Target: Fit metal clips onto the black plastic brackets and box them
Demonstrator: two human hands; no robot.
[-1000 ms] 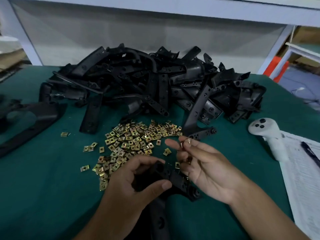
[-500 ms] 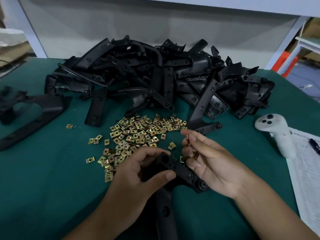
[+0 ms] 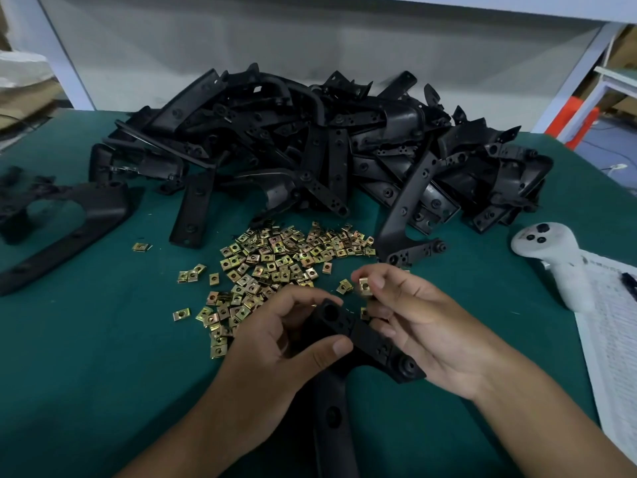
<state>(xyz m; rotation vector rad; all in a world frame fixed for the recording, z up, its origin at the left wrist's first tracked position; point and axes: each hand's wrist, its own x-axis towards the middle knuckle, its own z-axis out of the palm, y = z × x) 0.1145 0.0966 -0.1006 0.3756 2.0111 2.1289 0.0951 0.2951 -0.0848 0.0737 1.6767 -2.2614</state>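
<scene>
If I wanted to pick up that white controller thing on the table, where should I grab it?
Probably wrap your hand round the long handle of the white controller, which lies flat on the green table and points toward the paper sheet. Come from above, on its right: the round head with black buttons is wider and harder to hold, and the heap of black brackets crowds its far left side.
</scene>
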